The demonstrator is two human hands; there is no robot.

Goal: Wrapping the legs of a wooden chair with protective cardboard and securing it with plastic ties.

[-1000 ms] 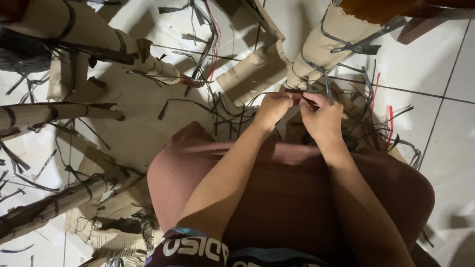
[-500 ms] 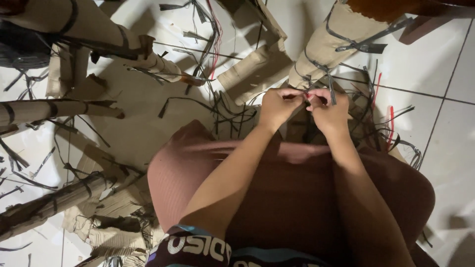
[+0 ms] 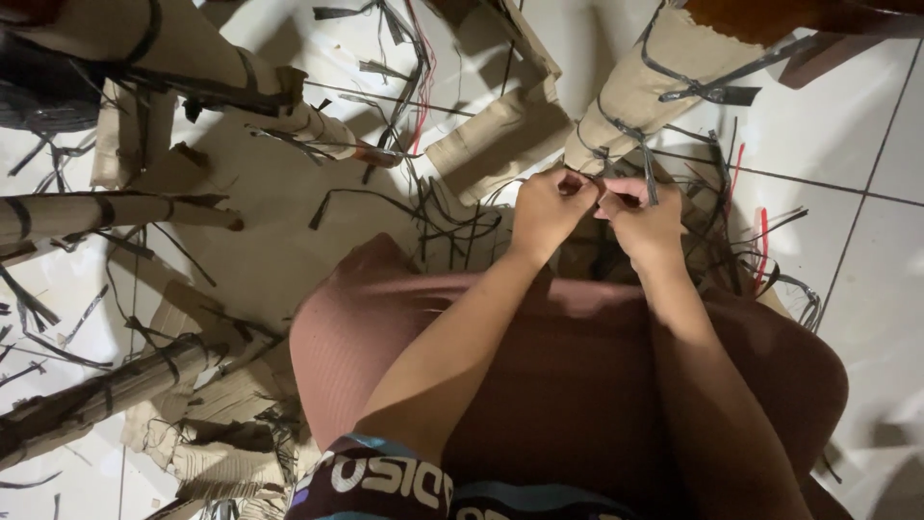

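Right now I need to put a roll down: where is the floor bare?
Bare white tile lies at the right, beyond the red strip, and at the lower right beside the knee. It is crowded around both hands, left hand and right hand, with dark strips and cardboard tubes.

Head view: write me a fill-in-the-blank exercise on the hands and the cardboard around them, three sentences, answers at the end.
1. The left hand and the right hand meet over a thin dark ____ pinched between their fingers.
2. The cardboard tubes lying around are wrapped with dark strips and are ____ in colour.
3. The floor under the scraps is laid with pale ____.

Missing words: strip; brown; tiles
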